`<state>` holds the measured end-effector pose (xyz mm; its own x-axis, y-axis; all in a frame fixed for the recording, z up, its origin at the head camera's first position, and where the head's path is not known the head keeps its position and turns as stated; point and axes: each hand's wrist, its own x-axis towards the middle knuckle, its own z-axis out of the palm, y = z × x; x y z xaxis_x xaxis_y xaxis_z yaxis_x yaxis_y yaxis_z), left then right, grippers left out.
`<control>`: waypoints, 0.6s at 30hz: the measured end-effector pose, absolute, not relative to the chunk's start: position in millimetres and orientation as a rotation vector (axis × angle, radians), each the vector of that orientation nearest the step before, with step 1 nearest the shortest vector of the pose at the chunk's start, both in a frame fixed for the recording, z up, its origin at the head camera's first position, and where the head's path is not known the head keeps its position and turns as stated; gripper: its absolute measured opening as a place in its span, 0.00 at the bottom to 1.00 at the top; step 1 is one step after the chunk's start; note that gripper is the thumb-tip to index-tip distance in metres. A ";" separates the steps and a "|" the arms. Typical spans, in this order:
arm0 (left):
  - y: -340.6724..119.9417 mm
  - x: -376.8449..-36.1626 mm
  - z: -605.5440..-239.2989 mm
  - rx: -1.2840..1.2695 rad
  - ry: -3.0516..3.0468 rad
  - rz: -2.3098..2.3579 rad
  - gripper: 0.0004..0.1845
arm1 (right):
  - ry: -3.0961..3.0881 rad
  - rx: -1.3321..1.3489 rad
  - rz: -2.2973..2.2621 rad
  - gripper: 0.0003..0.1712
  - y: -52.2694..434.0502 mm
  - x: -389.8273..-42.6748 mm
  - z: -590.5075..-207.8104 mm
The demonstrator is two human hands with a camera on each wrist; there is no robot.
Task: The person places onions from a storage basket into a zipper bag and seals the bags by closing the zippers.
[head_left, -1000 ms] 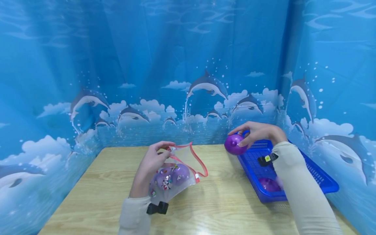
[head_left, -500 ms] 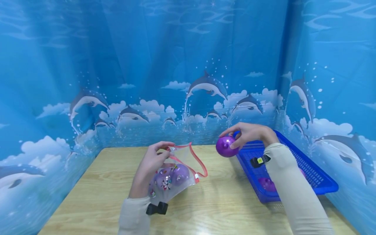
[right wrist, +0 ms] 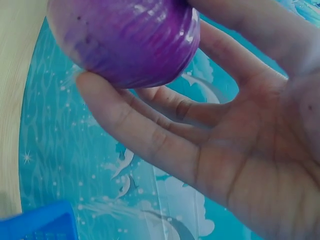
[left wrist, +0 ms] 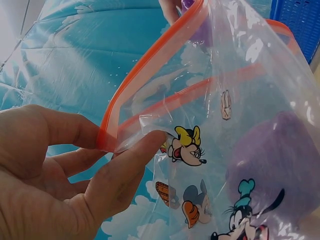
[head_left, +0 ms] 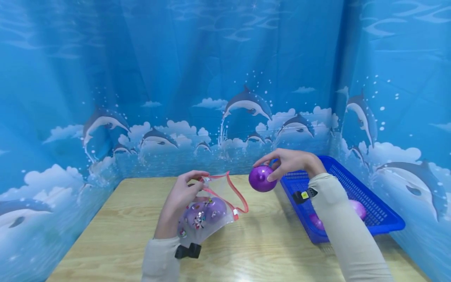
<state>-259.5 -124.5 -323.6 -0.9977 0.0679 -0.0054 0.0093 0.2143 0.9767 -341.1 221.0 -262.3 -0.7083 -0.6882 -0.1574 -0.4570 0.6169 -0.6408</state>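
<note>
In the head view my left hand (head_left: 183, 196) pinches one corner of a clear zip bag (head_left: 208, 231) printed with cartoon figures. The bag's red-edged mouth gapes toward the right. Inside lie several rounded purple things, one of them a pale purple lump (left wrist: 275, 165) in the left wrist view. My right hand (head_left: 290, 162) holds a shiny purple onion (head_left: 260, 181) between thumb and fingertips, above the table to the right of the bag. In the right wrist view the onion (right wrist: 125, 40) shows fine ribs and a paler end.
A blue plastic basket (head_left: 338, 176) stands at the right of the wooden table (head_left: 134, 211). In it lie a pink-purple round thing (head_left: 358, 209) and a darker purple one (head_left: 316, 221), partly behind the right sleeve. A dolphin-print curtain (head_left: 190, 98) hangs behind the table.
My right hand has carried the onion leftward from over the basket's edge toward the bag. The left hand and the bag have stayed put. More of the pink-purple thing in the basket shows.
</note>
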 end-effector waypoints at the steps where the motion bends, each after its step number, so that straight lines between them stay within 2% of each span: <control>1: -124.6 -259.4 -323.7 0.077 2.412 1.938 0.21 | 2.450 -0.915 -0.814 0.33 219.2 -340.7 -262.0; 18: -125.6 -260.1 -322.9 0.085 2.409 1.925 0.20 | 2.397 -0.973 -0.812 0.32 190.7 -334.6 -264.1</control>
<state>-260.1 -125.6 -322.9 -0.9969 0.0787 -0.0099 0.0077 0.2206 0.9753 -334.6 190.7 -264.1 -0.6629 -0.7305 -0.1638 -0.4807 0.5831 -0.6549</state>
